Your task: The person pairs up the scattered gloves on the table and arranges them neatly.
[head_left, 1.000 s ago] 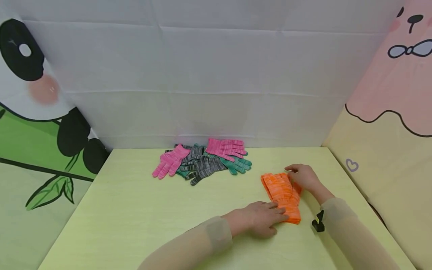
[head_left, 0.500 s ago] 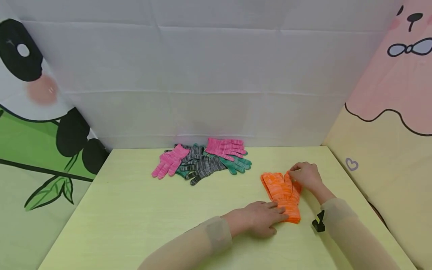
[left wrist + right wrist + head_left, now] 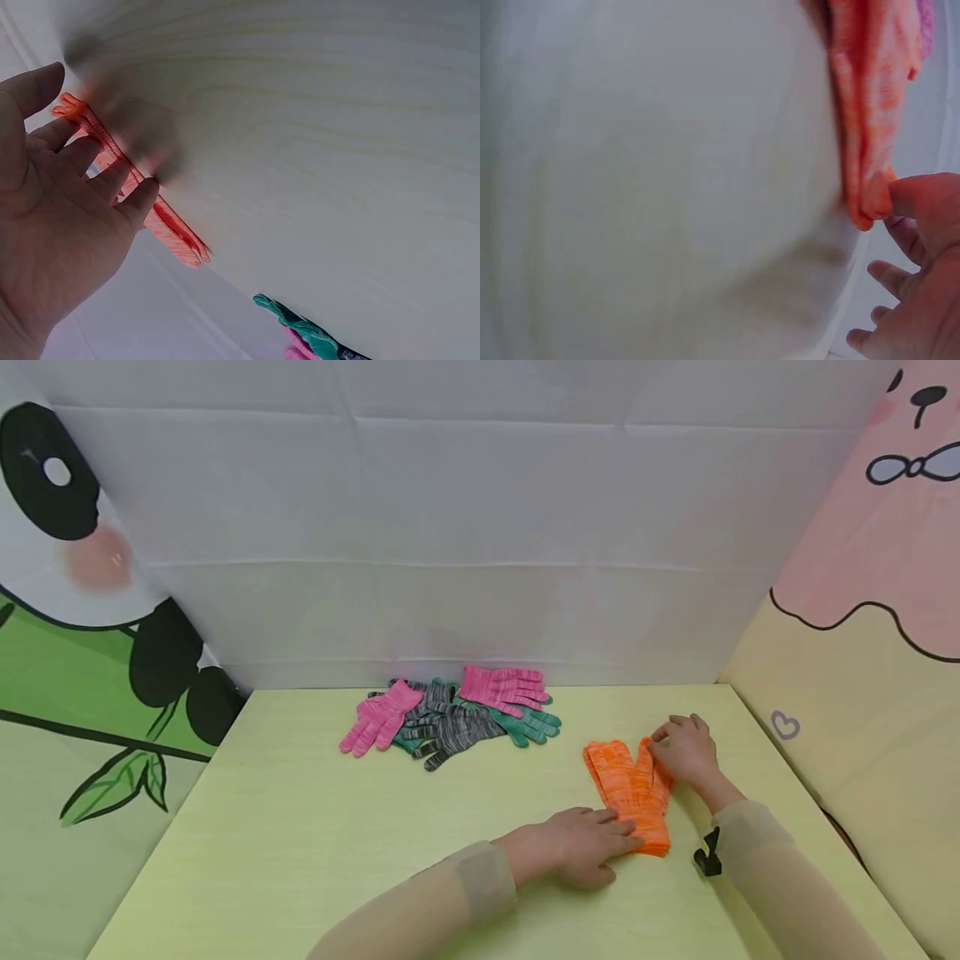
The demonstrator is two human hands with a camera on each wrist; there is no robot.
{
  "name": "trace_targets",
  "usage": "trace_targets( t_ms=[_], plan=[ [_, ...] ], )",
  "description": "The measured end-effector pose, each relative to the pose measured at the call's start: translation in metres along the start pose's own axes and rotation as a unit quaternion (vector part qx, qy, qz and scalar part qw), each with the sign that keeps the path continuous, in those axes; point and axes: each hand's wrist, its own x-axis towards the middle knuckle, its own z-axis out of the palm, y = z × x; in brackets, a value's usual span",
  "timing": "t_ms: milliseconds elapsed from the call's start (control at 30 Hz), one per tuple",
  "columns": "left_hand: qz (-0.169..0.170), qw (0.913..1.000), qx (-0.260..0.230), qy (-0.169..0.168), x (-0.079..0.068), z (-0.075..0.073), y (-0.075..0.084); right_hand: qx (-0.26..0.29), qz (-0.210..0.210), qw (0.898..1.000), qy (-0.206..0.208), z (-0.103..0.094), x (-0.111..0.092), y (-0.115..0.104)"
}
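Orange knit gloves (image 3: 628,781) lie in layers on the right part of the table, cuffs toward the near side. My left hand (image 3: 581,847) rests on the cuff end with its fingers stretched out; in the left wrist view the left hand (image 3: 79,187) shows its fingertips against the orange edge. At the far right corner of the gloves, my right hand (image 3: 686,752) pinches a finger end. The right wrist view has thumb and forefinger of the right hand (image 3: 922,262) on the tip of the orange glove (image 3: 874,120), the other fingers loosely bent.
At the table's back lies a heap of gloves: a pink one (image 3: 381,718) on the left, another pink glove (image 3: 504,687) on the right, grey-black (image 3: 461,733) and green (image 3: 534,727) ones between and beneath. A white cloth wall (image 3: 480,527) stands behind the table (image 3: 300,827).
My right hand has shifted slightly right and away from me, drawing the right finger part of the orange glove outward, so a gap opens at the far end. The left hand stays put.
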Motion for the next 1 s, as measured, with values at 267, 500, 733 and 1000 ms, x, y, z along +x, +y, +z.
trace_targets(
  t_ms=[267,500,733,1000],
  plan=[
    [-0.005,1.0000,0.004,0.003,-0.001,0.000,0.002,0.049,-0.032,0.998,-0.016,-0.007,-0.007,0.010],
    [-0.006,0.9993,0.007,0.036,0.002,-0.002,0.001,0.040,-0.053,0.998,0.004,-0.019,-0.033,0.017],
    [-0.030,0.9872,-0.003,0.157,0.015,-0.005,0.006,0.003,-0.061,0.998,0.006,-0.005,-0.049,0.024],
    [-0.086,0.9806,0.010,0.176,0.026,-0.006,0.015,0.013,-0.067,0.998,0.005,-0.002,-0.050,0.026]
  ],
)
